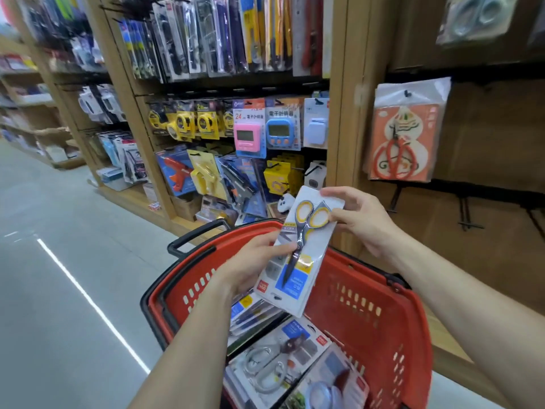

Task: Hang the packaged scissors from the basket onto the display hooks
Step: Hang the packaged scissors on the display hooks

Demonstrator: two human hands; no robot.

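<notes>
Both my hands hold one pack of yellow-handled scissors above the red basket. My left hand grips the pack's left edge near the blades. My right hand pinches its top end by the handles. More packaged scissors lie in the basket below. On the brown panel at the right, bare black display hooks stick out, and a pack of red scissors hangs on a hook above them.
A wooden shelf unit to the left of the panel is full of hanging tape measures, timers and glue guns. The grey aisle floor stretches away on the left. Another scissors pack hangs at the top right.
</notes>
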